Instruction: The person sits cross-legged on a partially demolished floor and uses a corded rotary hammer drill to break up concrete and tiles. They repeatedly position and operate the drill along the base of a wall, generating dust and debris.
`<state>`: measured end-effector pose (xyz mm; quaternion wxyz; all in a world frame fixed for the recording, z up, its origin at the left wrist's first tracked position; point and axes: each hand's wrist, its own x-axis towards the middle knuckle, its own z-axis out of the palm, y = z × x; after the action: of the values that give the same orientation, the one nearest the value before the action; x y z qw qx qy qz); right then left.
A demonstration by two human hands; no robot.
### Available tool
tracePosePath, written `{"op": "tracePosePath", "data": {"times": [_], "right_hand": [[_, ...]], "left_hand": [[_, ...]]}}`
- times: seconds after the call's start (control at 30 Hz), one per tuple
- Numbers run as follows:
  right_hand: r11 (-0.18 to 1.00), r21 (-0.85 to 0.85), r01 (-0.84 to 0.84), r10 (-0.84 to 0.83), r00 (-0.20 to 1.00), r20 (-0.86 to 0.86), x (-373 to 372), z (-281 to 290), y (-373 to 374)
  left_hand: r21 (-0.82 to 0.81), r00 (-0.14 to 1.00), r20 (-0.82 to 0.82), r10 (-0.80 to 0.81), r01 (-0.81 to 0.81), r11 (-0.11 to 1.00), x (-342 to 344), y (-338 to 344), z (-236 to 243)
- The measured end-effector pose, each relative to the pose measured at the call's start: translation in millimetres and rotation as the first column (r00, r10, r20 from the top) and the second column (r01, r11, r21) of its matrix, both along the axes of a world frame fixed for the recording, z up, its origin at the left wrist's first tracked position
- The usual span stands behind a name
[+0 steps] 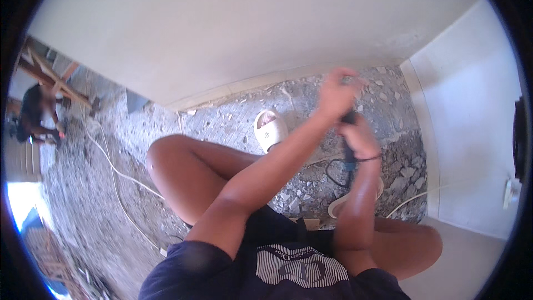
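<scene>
A slim, dark corded power tool (349, 154) is held over the rubble near the wall's foot; its exact kind is hidden by my hands. My right hand (362, 139) wraps around its body, a dark band on the wrist. Farther forward, my left hand (337, 95) closes around the tool's front end, its fingers smeared by motion. The working tip does not show clearly. From the rear end a black cable (328, 173) loops down toward the floor. Broken chips (383, 86) lie about the floor strip near my hands.
A pale wall (250, 28) rises ahead, meeting a white wall (466, 111) at the right corner. My feet wear cream slides (271, 133). Pale cords (119, 172) cross the rough floor (83, 200). Another person (39, 111) crouches far left beside wooden beams (61, 80).
</scene>
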<state>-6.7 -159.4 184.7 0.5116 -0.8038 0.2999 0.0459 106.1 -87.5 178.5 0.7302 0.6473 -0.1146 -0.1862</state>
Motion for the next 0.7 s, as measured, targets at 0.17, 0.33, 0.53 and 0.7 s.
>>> {"op": "tracePosePath", "data": {"times": [0.17,0.33,0.53,0.7], "right_hand": [[0.887,0.285,0.364,-0.403,0.911,0.092,-55,0,-66],[0.725,0.556,0.407,-0.562,0.816,0.137,-96,-23,-80],[0.970,0.161,0.180,-0.208,0.961,0.183,-60,1,-69],[0.768,-0.516,-0.379,0.455,0.890,0.023,21,76,-57]], "left_hand": [[0.205,0.822,0.492,-0.288,0.213,0.955,-48,-95,9],[0.173,0.724,0.390,-0.569,0.549,0.817,-57,-92,-37],[0.683,0.132,0.497,-0.857,0.550,0.481,53,-30,3],[0.788,0.089,0.521,-0.849,0.333,0.518,76,1,73]]}}
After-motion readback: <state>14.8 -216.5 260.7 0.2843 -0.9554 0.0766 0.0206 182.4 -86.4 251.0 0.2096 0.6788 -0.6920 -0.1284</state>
